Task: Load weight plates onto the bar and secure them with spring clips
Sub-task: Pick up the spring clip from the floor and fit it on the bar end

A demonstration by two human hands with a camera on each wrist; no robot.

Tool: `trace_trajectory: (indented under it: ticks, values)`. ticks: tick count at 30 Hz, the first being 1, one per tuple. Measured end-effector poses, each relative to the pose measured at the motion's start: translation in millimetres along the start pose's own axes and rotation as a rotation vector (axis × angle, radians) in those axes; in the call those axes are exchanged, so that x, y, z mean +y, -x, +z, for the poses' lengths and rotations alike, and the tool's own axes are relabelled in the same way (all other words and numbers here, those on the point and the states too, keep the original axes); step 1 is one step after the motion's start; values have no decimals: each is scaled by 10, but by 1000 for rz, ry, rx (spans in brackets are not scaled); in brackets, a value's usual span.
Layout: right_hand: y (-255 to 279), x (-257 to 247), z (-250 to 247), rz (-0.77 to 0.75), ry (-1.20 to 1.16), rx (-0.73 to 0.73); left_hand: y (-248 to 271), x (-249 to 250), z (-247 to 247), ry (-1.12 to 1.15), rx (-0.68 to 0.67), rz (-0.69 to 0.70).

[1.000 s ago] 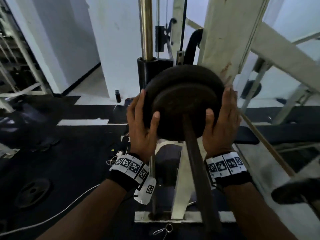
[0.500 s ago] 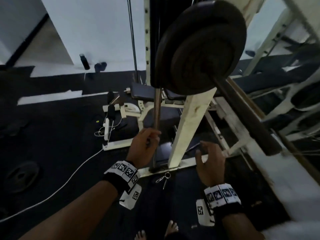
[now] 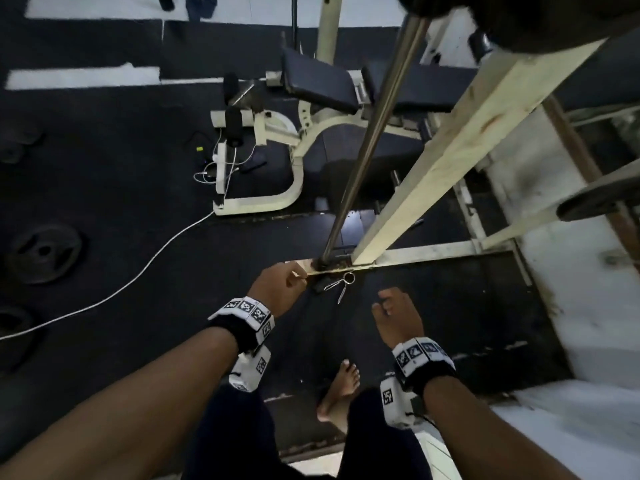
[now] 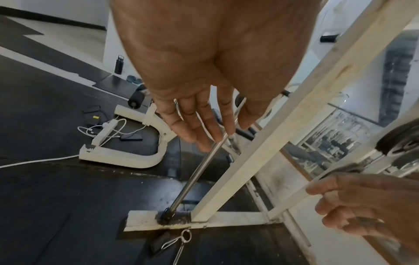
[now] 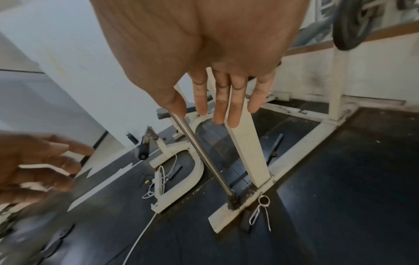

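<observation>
A metal spring clip lies on the black floor mat just in front of the rack's cream base rail; it also shows in both wrist views, clip and clip. My left hand hangs just left of the clip, fingers relaxed and empty, its fingers straight. My right hand hovers to the clip's right, its fingers straight, holding nothing. The dark weight plate sits on the bar above, at the head view's top right edge as plate.
A chrome guide rod and a cream upright rise from the base rail. Plates lie on the floor at the left, another plate hangs at the right. A white cable, a bench frame and my bare foot are nearby.
Both hands let go of the plate on the bar and dropped toward the floor. The head view tilted down, so the clip now lies between the hands.
</observation>
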State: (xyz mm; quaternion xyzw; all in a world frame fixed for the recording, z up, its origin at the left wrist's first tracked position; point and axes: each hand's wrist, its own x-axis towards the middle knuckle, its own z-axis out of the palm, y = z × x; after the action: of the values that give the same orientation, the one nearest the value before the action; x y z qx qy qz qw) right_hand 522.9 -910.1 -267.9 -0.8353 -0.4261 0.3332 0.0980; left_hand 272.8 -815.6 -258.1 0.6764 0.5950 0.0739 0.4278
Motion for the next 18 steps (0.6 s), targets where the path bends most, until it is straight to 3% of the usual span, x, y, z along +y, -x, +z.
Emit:
trace_trajectory:
  ticks: [8, 18]
  values:
    - [-1011, 390, 1660, 256, -100, -16, -1071, -1397, 906, -29, -63, -117]
    - [-2821, 1471, 3773, 503, -243, 20, -2611, -3075, 2970, -35, -98, -136]
